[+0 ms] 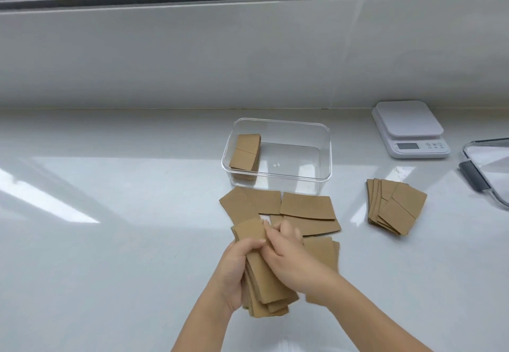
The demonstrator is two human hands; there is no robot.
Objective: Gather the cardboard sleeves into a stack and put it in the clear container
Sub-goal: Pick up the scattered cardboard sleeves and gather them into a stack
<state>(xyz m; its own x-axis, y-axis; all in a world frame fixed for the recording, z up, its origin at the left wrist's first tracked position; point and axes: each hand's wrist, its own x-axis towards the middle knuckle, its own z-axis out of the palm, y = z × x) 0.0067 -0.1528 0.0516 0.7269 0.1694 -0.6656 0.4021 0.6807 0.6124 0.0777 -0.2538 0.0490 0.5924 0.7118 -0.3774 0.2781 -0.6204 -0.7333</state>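
Observation:
A bundle of brown cardboard sleeves (265,288) is held just above the white counter, its lower ends fanned out unevenly. My left hand (235,271) grips the bundle from its left side. My right hand (286,252) lies across the top of the same bundle, fingers pressed on it. Several loose sleeves (307,205) lie flat on the counter just beyond my hands. Another fanned pile of sleeves (396,208) lies to the right. The clear container (325,156) stands behind the loose sleeves, with a stack of sleeves (245,153) leaning against its left wall.
A white kitchen scale (410,128) stands at the back right. The container's clear lid with a dark clasp (484,170) lies at the right edge of view. A white wall and a dark window frame rise behind the counter.

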